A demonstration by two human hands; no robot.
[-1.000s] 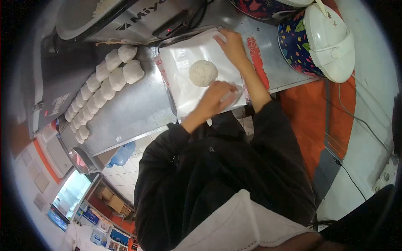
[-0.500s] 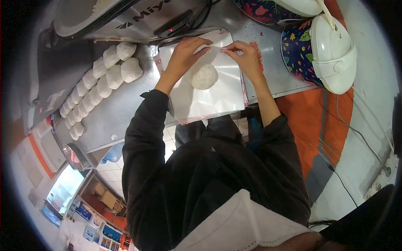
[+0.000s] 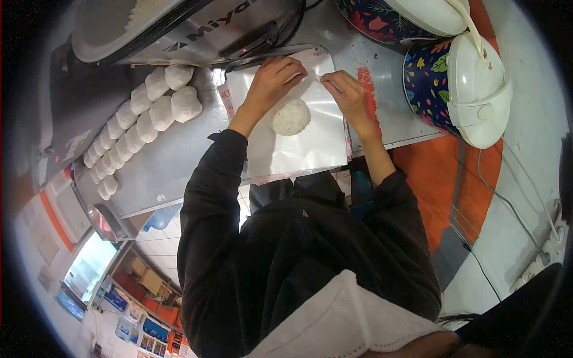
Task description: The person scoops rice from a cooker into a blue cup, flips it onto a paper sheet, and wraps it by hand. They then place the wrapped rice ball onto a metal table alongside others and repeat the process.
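A rounded mound of white rice (image 3: 291,117) sits near the middle of a sheet of white wrapping paper (image 3: 298,156), on top of a stack with red-printed edges. My left hand (image 3: 273,85) is over the far left part of the sheet, its thumb and fingers pinched on the paper beyond the rice. Opposite it, my right hand (image 3: 348,97) pinches the paper between thumb and fingertips. A small gap separates the two sets of fingertips. Neither hand touches the rice.
Two rows of white wrapped parcels (image 3: 145,126) line the metal counter (image 3: 173,161) at left. Behind the paper stands a large rice cooker (image 3: 197,36) with rice showing inside. Two patterned tubs with white lids, one in front (image 3: 433,83), stand at right. Cables hang along the right wall.
The view has shifted slightly, so the counter's contents appear a little lower. Both hands keep their pinch at the paper's far part, with only slight movement of the fingers.
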